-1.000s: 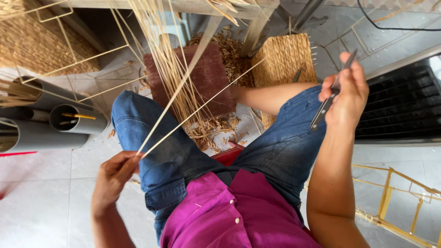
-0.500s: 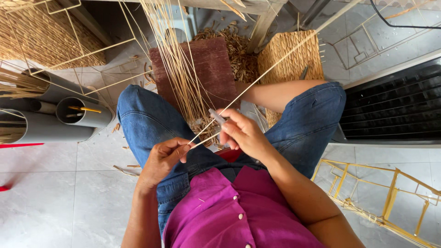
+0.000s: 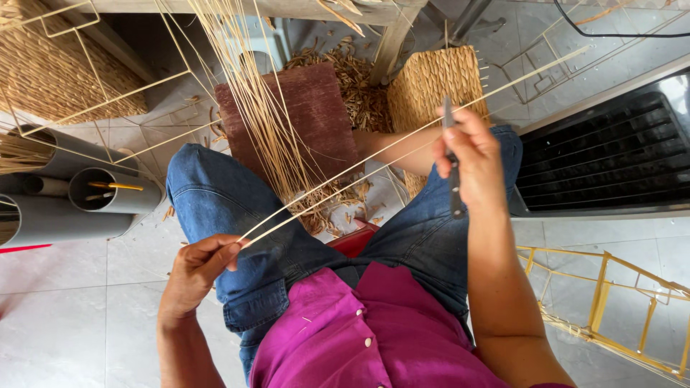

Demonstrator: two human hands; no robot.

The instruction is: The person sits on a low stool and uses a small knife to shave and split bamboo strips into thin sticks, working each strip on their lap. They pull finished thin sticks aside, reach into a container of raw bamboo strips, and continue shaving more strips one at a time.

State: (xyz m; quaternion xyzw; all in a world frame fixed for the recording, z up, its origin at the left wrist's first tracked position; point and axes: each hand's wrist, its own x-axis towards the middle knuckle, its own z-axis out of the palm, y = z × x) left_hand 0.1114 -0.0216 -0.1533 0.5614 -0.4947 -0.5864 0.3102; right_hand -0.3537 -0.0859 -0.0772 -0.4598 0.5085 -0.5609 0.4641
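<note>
I sit with blue jeans (image 3: pixel 215 208) and a magenta shirt below me. My left hand (image 3: pixel 195 269) pinches the near end of a long pale reed strip (image 3: pixel 374 162) over my left thigh. The strip runs up and right past my right hand (image 3: pixel 471 162), which grips a slim dark knife (image 3: pixel 454 190) upright against it. Beside it lies a second thin strip, split from the first. A hanging bundle of reeds (image 3: pixel 259 100) drops in front of my knees.
A reddish board (image 3: pixel 302 122) lies on the floor amid reed shavings (image 3: pixel 359 86). Grey pipes (image 3: pixel 108 194) holding sticks lie at left. Woven baskets (image 3: pixel 431 86) stand ahead, a black grille (image 3: pixel 604 158) is at right, and a yellow wire frame (image 3: pixel 611 302) is lower right.
My right hand with the knife has moved up and right along the strip, away from my left hand. My left hand has dropped lower left, still pinching the strip's end.
</note>
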